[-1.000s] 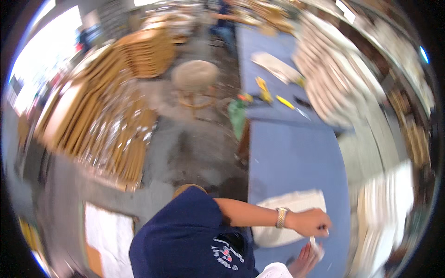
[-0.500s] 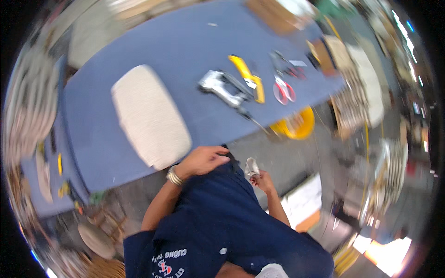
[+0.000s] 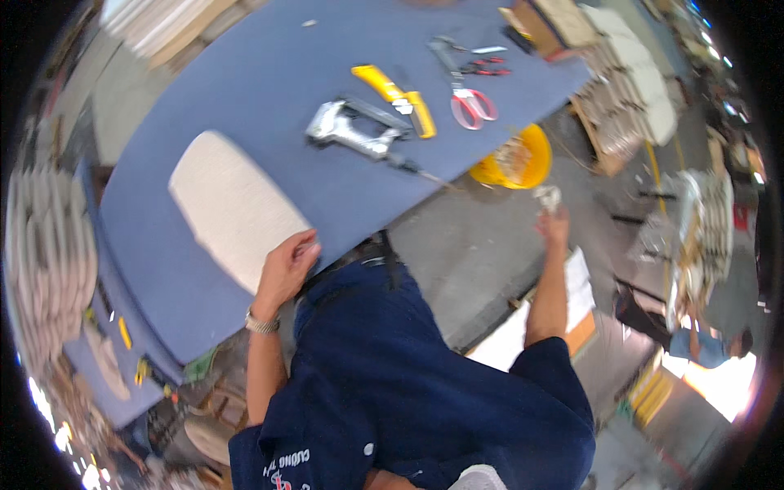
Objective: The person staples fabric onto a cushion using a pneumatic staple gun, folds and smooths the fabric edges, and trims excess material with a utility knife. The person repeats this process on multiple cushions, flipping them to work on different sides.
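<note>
On the blue table (image 3: 245,98) lies a cream fabric-covered panel (image 3: 233,208) with rounded corners. My left hand (image 3: 286,265), a metal watch on its wrist, is at the panel's near end, fingers loosely bent and holding nothing visible. Out to the right, my right hand (image 3: 554,224) grips a small crumpled whitish scrap (image 3: 547,196). Just beyond that hand hangs or stands a yellow bucket (image 3: 535,159) with pale scraps inside, next to the table edge. Motion blurs the scrap, so its material is unclear.
A silver staple gun (image 3: 355,131) with a hose, a yellow-handled cutter (image 3: 420,114), red-handled scissors (image 3: 472,108) and red-handled pliers (image 3: 487,68) lie on the table. Stacked panels (image 3: 53,245) stand left; more stacks (image 3: 616,106) stand right. Another person (image 3: 706,347) is at far right.
My right hand has swung outward and forward with the scrap, from beside my body to near the yellow bucket. My left hand has moved left onto the panel's near end. The view has shifted.
</note>
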`<state>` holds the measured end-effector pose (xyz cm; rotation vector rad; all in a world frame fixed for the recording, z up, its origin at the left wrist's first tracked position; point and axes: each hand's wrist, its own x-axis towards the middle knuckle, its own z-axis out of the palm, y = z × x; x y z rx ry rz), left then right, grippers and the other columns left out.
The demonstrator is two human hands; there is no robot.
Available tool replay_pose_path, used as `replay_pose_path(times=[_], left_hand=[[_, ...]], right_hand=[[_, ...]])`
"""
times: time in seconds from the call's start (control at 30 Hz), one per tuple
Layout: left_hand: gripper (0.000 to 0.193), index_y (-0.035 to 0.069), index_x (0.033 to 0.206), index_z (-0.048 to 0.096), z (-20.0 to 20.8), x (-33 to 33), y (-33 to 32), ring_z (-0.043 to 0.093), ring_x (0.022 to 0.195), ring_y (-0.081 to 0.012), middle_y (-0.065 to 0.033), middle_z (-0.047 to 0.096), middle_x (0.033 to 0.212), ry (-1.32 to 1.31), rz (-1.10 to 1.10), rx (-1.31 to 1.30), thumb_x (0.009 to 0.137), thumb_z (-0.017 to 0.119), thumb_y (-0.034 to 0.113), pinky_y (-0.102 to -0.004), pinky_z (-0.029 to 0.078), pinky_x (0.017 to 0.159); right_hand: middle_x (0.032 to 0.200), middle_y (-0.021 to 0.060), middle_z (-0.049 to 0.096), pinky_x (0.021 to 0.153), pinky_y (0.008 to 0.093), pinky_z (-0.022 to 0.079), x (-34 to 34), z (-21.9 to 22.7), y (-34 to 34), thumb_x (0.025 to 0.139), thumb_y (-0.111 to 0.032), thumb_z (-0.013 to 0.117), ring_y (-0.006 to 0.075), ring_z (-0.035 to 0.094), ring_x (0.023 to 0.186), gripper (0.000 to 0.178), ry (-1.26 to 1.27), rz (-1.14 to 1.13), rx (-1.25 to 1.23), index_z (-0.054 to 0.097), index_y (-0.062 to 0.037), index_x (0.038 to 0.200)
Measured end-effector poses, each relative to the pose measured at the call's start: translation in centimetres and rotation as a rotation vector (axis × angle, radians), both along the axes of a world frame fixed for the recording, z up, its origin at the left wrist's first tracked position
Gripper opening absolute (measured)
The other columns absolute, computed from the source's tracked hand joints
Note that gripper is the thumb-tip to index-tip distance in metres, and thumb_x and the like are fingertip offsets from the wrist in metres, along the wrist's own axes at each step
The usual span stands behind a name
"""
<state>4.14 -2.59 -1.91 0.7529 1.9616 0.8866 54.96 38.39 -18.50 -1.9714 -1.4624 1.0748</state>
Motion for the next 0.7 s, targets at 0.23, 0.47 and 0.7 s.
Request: replay_pose_path(times=[0.23,0.47,0.7], left_hand=[[0.062,0.002,0.148,0.052,-3.9,-1.9,-4.2,0.042,0.144,-0.0453,-0.0316,0.046,0.154,0.636,0.490,-0.096,0.098,0.069,0.035,-0.0515,0.034,0.120],[0.087,0.001,0.162,0.027,-11.8,-2.7,-7.5,0.016,0.154,-0.0524,-0.0400,0.015,0.164,0.702,0.638,-0.163,0.096,0.070,0.038,-0.0545,0.015,0.127],[0.084,0.001,0.163,0.023,-10.5,-8.2,-11.4,0.024,0.155,-0.0431,-0.0316,0.025,0.166,0.277,0.735,0.113,0.102,0.063,0.041,-0.0469,0.021,0.127]], right_hand=[[0.100,0.0063,0.072,0.073,0.0292,0.056,-13.3,3.1,-3.2,0.105,-0.028,0.064,0.0126,0.067,0.082,0.029,0.423,0.235,-0.150,0.070,-0.0032,0.120],[0.112,0.0126,0.075,0.087,0.0345,0.057,-37.1,4.6,-22.3,0.105,-0.027,0.063,0.0200,0.072,0.100,0.039,0.532,1.051,-0.436,0.063,-0.0004,0.133],[0.126,0.0246,0.069,0.100,0.0456,0.052,-49.6,6.3,-30.7,0.084,-0.047,0.081,0.0415,0.065,0.120,0.073,0.252,1.276,-0.131,0.058,-0.0004,0.135]])
